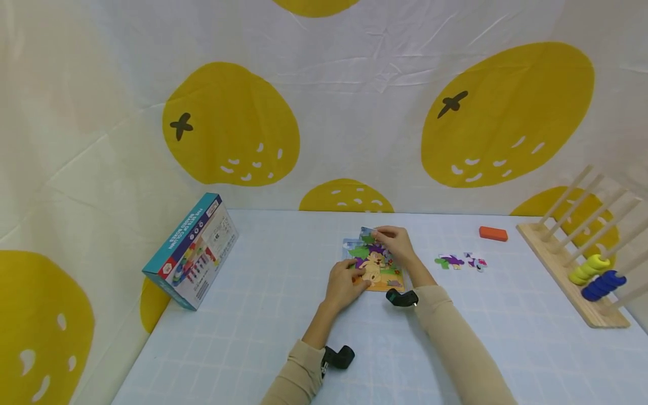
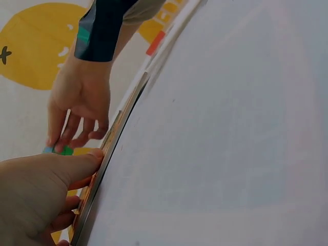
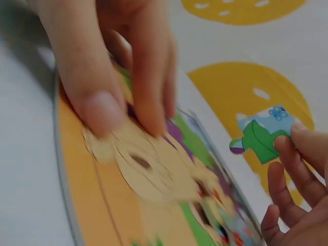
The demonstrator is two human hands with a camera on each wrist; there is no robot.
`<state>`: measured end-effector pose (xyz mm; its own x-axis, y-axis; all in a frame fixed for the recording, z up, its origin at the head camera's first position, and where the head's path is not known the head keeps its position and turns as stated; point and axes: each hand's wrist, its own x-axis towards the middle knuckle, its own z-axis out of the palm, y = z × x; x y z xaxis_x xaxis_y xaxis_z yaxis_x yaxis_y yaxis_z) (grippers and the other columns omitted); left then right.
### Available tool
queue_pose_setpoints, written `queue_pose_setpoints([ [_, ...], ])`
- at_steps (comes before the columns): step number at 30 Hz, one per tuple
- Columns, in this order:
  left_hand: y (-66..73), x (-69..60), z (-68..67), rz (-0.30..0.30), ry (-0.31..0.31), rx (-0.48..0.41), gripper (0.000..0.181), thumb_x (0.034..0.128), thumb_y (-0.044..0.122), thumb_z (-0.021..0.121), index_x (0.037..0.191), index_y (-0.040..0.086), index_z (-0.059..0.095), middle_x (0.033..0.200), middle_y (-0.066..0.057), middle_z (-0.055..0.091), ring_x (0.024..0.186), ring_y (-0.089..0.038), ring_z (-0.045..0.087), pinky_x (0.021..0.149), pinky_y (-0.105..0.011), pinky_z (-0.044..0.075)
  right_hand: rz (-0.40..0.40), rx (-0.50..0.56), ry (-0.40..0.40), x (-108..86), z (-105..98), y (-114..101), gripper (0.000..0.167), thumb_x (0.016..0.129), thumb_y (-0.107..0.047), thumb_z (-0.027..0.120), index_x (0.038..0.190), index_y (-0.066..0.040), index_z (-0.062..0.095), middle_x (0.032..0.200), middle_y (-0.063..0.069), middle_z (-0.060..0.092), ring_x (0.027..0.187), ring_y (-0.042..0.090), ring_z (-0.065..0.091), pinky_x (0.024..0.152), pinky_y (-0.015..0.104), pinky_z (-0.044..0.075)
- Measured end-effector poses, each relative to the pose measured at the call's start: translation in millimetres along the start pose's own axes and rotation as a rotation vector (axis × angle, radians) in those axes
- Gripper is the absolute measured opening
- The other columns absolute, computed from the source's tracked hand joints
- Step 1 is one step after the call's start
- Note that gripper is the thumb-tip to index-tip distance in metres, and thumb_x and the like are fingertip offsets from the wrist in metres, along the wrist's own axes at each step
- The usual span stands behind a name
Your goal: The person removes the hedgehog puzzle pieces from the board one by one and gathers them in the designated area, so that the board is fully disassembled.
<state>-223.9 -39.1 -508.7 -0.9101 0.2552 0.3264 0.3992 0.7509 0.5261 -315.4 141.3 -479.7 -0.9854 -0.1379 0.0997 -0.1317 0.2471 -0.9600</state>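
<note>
A jigsaw puzzle (image 1: 390, 280) in a tray, with a cartoon animal in the picture, lies on the table in the head view. My left hand (image 1: 346, 287) rests on its left part; in the right wrist view the thumb (image 3: 102, 114) and fingers press on the picture. Between thumb and fingers, my right hand (image 1: 397, 244) pinches a puzzle piece (image 3: 261, 141) with a green leaf and blue sky. That piece is raised above the puzzle's far edge, apart from the tray in the right wrist view.
Several loose puzzle pieces (image 1: 450, 261) lie to the right. Behind them is an orange block (image 1: 493, 234). A wooden peg stand (image 1: 572, 275) with yellow and blue beads stands far right. On the left, a teal-edged box (image 1: 197, 253) leans at the table's edge.
</note>
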Motion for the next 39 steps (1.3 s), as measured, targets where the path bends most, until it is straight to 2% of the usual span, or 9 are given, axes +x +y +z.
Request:
queue_pose_setpoints([
  [9, -0.2, 0.2, 0.2, -0.016, 0.011, -0.003, 0.033, 0.0793, 0.029, 0.074, 0.105, 0.008, 0.073, 0.124, -0.011, 0.059, 0.113, -0.028, 0.052, 0.100, -0.041, 0.038, 0.080, -0.114, 0.001, -13.9, -67, 3, 0.042, 0.091, -0.028, 0.063, 0.112, 0.009, 0.062, 0.101, 0.013, 0.069, 0.079, 0.002, 0.061, 0.073, 0.020, 0.052],
  [14, 0.4, -1.4, 0.0, -0.019, 0.000, 0.001, 0.033, 0.0800, 0.030, 0.073, 0.105, 0.008, 0.073, 0.124, -0.011, 0.059, 0.113, -0.028, 0.052, 0.100, -0.041, 0.038, 0.147, -0.237, -0.015, -22.5, -97, 11, 0.044, 0.092, -0.031, 0.061, 0.118, 0.003, 0.061, 0.113, 0.020, 0.064, 0.085, 0.011, 0.061, 0.071, 0.017, 0.050],
  [17, 0.7, -2.3, -0.5, -0.018, 0.000, 0.002, 0.033, 0.0801, 0.030, 0.073, 0.105, 0.008, 0.073, 0.124, -0.011, 0.059, 0.113, -0.028, 0.052, 0.099, -0.041, 0.038, 0.138, -0.325, -0.036, -27.0, -109, 14, 0.039, 0.093, -0.027, 0.060, 0.118, 0.003, 0.062, 0.115, 0.023, 0.062, 0.089, 0.021, 0.059, 0.071, 0.021, 0.049],
  [21, 1.1, -2.3, -1.5, -0.029, -0.009, -0.001, 0.033, 0.0805, 0.030, 0.073, 0.106, 0.008, 0.072, 0.125, -0.011, 0.058, 0.114, -0.027, 0.051, 0.100, -0.041, 0.038, 0.111, -0.454, -0.079, -30.5, -118, 14, 0.035, 0.092, -0.022, 0.061, 0.115, 0.005, 0.063, 0.111, 0.025, 0.063, 0.094, 0.029, 0.056, 0.077, 0.033, 0.048],
  [25, 1.5, -1.4, -2.1, -0.030, -0.011, 0.004, 0.033, 0.0807, 0.029, 0.073, 0.106, 0.008, 0.072, 0.125, -0.011, 0.058, 0.114, -0.027, 0.051, 0.100, -0.041, 0.038, 0.139, -0.545, -0.128, -31.1, -121, 13, 0.035, 0.092, -0.021, 0.061, 0.116, 0.004, 0.063, 0.114, 0.025, 0.061, 0.098, 0.032, 0.054, 0.084, 0.044, 0.048],
  [29, 2.7, -1.2, -2.3, -0.028, -0.008, 0.002, 0.032, 0.0808, 0.028, 0.073, 0.105, 0.008, 0.073, 0.125, -0.011, 0.058, 0.114, -0.028, 0.051, 0.099, -0.042, 0.038, 0.152, -0.602, -0.191, -31.0, -122, 12, 0.033, 0.091, -0.019, 0.061, 0.115, 0.003, 0.064, 0.110, 0.024, 0.061, 0.091, 0.029, 0.051, 0.074, 0.037, 0.046],
  [33, 3.0, -1.0, -1.7, -0.030, -0.009, -0.004, 0.032, 0.0806, 0.028, 0.073, 0.106, 0.008, 0.073, 0.125, -0.011, 0.058, 0.114, -0.027, 0.051, 0.100, -0.042, 0.038, 0.123, -0.651, -0.219, -30.9, -119, 13, 0.030, 0.091, -0.018, 0.062, 0.113, 0.001, 0.066, 0.098, 0.017, 0.063, 0.082, 0.025, 0.048, 0.066, 0.032, 0.036],
  [36, 2.9, -1.0, -0.9, -0.025, -0.004, -0.003, 0.033, 0.0802, 0.029, 0.074, 0.105, 0.008, 0.073, 0.124, -0.011, 0.058, 0.114, -0.027, 0.051, 0.099, -0.042, 0.038, 0.111, -0.667, -0.217, -30.9, -117, 13, 0.028, 0.091, -0.017, 0.061, 0.113, -0.001, 0.067, 0.096, 0.015, 0.062, 0.082, 0.024, 0.047, 0.068, 0.038, 0.033],
  [39, 3.2, -1.5, -0.4, -0.024, -0.002, 0.001, 0.033, 0.0800, 0.029, 0.074, 0.105, 0.008, 0.073, 0.124, -0.010, 0.059, 0.114, -0.027, 0.052, 0.099, -0.042, 0.039, 0.101, -0.676, -0.229, -31.4, -117, 13, 0.026, 0.091, -0.015, 0.060, 0.111, -0.001, 0.068, 0.104, 0.020, 0.061, 0.088, 0.029, 0.047, 0.075, 0.050, 0.032],
])
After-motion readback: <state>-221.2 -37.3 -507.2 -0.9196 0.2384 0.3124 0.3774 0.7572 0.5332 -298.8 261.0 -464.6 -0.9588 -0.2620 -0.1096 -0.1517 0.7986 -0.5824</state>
